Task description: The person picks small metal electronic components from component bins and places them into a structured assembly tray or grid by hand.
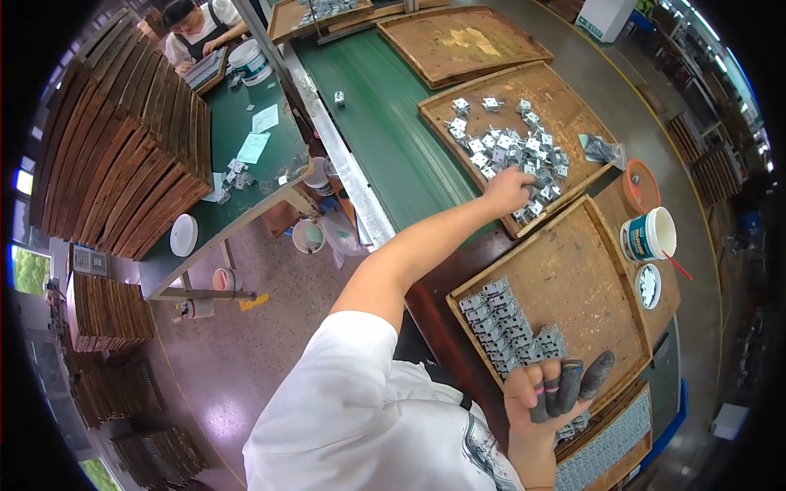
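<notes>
Far left: 1 tall tray stack (123,139) on a green desk (205,237), 3 shorter stacks (110,313) below it. Same desk: 1 white lid (183,235), 3 paper sheets (253,147), a small cluster of metal parts (237,175), 1 white tub (250,64), and 1 co-worker (223,16) at the far end with both hands at a tray. Middle: belt-like green surface (385,139), 1 lone part (340,98) on it. Left hand (509,192) reaches over to the pile tray (573,90), fingers bent down into a heap of metal brackets (499,149); narrow grip, can't tell if it's pinching one. Heap overlaps too much to count; 3 lie spaced along its far edge. Right hand (550,401) is half-curled, dark covers on 4 digits, over the near edge of the row tray (565,262), just beside rows of grey parts (499,323); can't tell if it holds anything. Far right: 1 clear bag (603,150), 1 orange bowl (643,186), 1 white bucket (661,233) with 1 red stick (679,267), 1 round dish (648,286) of white stuff.
</notes>
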`<action>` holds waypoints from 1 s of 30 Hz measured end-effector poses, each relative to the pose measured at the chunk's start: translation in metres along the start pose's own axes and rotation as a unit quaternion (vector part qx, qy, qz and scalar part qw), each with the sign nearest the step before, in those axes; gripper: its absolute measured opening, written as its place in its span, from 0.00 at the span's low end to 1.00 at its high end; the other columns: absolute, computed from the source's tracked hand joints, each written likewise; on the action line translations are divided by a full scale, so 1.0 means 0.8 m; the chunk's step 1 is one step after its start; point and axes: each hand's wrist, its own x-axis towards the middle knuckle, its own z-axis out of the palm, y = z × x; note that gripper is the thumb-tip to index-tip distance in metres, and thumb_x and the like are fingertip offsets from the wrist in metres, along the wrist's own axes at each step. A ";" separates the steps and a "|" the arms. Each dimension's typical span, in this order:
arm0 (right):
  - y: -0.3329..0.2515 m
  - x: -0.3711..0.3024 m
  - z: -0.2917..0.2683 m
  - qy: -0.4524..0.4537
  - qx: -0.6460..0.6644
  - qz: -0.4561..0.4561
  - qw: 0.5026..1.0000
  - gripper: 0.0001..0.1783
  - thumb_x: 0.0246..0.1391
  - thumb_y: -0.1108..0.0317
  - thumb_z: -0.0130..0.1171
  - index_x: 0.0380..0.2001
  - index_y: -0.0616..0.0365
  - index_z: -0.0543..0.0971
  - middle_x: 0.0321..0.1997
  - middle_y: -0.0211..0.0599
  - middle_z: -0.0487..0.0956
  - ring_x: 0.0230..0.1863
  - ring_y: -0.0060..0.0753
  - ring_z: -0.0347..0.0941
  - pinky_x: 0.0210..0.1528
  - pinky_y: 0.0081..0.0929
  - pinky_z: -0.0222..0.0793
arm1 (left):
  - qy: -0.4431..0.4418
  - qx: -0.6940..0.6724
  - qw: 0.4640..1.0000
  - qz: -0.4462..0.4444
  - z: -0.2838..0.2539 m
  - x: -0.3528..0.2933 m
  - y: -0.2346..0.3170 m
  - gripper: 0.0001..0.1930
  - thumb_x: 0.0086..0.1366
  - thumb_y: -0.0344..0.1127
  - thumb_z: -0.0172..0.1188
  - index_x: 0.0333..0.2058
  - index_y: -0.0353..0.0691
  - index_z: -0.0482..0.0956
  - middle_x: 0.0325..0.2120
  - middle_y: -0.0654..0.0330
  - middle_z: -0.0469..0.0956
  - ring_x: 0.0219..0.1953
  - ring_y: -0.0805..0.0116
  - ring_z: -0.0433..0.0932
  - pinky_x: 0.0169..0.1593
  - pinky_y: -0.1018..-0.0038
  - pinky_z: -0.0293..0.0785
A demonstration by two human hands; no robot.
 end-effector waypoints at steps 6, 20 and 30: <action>0.007 0.007 -0.018 0.170 0.006 -0.067 0.983 0.25 0.59 0.44 0.46 0.14 0.46 0.66 0.11 0.23 0.57 0.14 0.22 0.49 0.19 0.22 0.55 | -0.023 -0.439 0.858 -0.265 -0.003 0.012 -0.005 0.22 0.55 0.25 0.42 0.44 0.41 0.82 0.25 0.56 0.78 0.24 0.65 0.73 0.26 0.69 0.68; 0.020 0.064 -0.040 0.174 -0.021 -0.064 0.982 0.25 0.58 0.45 0.47 0.17 0.51 0.72 0.13 0.28 0.63 0.18 0.27 0.55 0.26 0.29 0.53 | -0.059 -0.678 0.697 -0.224 -0.084 -0.001 -0.042 0.16 0.67 0.34 0.42 0.48 0.42 0.77 0.26 0.68 0.80 0.21 0.77 0.73 0.20 0.78 0.61; 0.002 0.036 -0.070 0.335 -0.044 -0.146 0.930 0.21 0.58 0.51 0.50 0.19 0.54 0.71 0.17 0.34 0.67 0.21 0.29 0.63 0.26 0.27 0.58 | 0.276 0.090 0.900 -0.325 -0.264 0.019 -0.247 0.21 0.52 0.43 0.60 0.43 0.39 0.72 0.30 0.47 0.81 0.35 0.45 0.79 0.40 0.56 0.75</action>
